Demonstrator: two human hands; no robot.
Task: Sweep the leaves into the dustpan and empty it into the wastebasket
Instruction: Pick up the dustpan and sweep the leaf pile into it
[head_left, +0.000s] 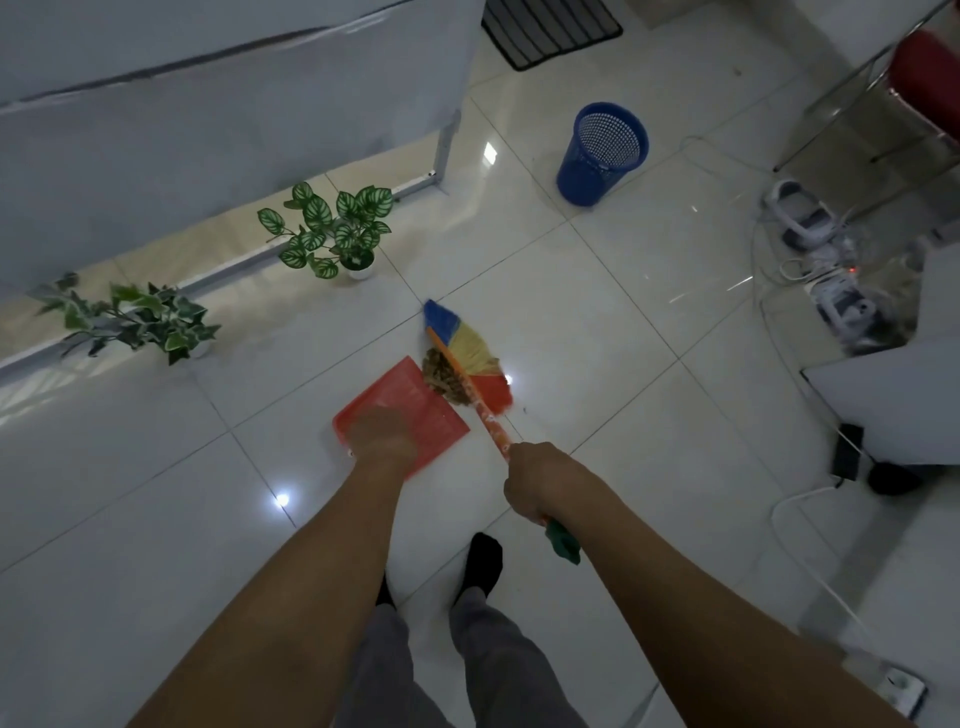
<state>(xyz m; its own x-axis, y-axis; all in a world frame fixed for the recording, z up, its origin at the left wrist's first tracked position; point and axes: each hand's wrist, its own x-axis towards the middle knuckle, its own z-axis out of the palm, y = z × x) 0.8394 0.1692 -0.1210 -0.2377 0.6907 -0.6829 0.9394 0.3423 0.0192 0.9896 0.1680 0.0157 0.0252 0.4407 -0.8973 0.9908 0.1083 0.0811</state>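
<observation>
tiled floor (597, 322) | left hand (382, 431) blurred on dustpan (410, 400), grip unclear | right hand (537, 480) clamps broom (467, 358)

Bare forearms, grey trousers (498, 670) and black socks (484, 561) on the person.

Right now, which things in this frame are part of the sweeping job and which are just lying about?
Part of the job:
broom in the right hand
red dustpan under the left hand
leaf pile
blue wastebasket

Lying about:
two potted plants
cables and devices
black mat
red chair
</observation>
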